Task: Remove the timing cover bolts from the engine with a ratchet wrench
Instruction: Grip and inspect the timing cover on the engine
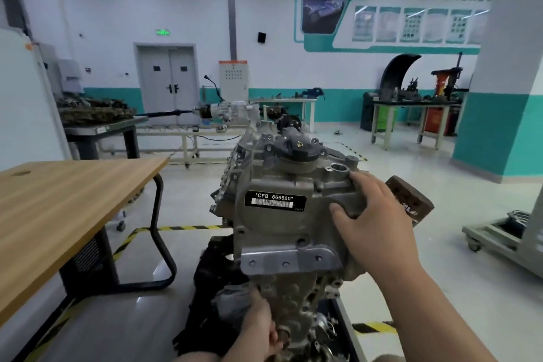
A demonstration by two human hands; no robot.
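Observation:
The grey aluminium engine [264, 273] stands upright in front of me. Its upper timing cover [279, 223] carries a black label reading CFB 666660, and a black oil filler cap [296, 145] sits on top. My right hand [373, 214] grips the cover's upper right edge, thumb on the front face and fingers wrapped round the side. My left hand [261, 329] is low on the engine's front, its fingers pinching a small round part there; what that part is I cannot make out. No ratchet wrench is in view.
A wooden-topped table [58, 200] with black legs stands to my left. A brown block [411, 200] shows behind my right hand. A grey wheeled stand [499, 241] is at the right. Workbenches [411, 109] with parts line the far wall. Yellow-black tape marks the floor.

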